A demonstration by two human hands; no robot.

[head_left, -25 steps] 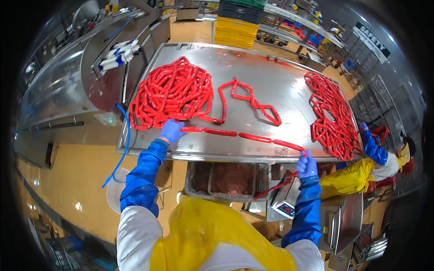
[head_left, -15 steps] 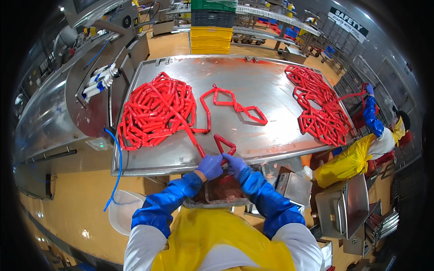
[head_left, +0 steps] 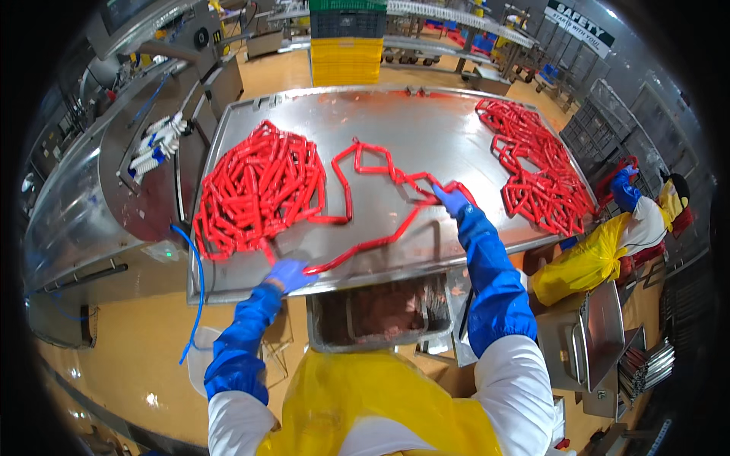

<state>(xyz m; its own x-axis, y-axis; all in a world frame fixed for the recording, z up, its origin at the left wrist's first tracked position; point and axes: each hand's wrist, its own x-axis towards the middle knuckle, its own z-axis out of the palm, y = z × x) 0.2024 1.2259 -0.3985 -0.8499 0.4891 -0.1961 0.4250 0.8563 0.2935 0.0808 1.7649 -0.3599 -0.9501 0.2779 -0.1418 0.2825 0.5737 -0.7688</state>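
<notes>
L hand (head_left: 293, 275), R hand (head_left: 454, 201), sausage chain (head_left: 372, 244) btwn

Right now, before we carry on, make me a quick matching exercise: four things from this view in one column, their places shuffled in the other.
Things:
1. Left hand
2. Right hand
3. Yellow crates
4. Grey tub

Places:
A. Lower than the tabletop, just ahead of the yellow apron
B. Farther out over the tabletop, at the red sausage strand
C. At the tabletop's near edge, by the strand's near end
D. Stacked beyond the tabletop's far edge

Pairs: 1-C, 2-B, 3-D, 4-A
</notes>
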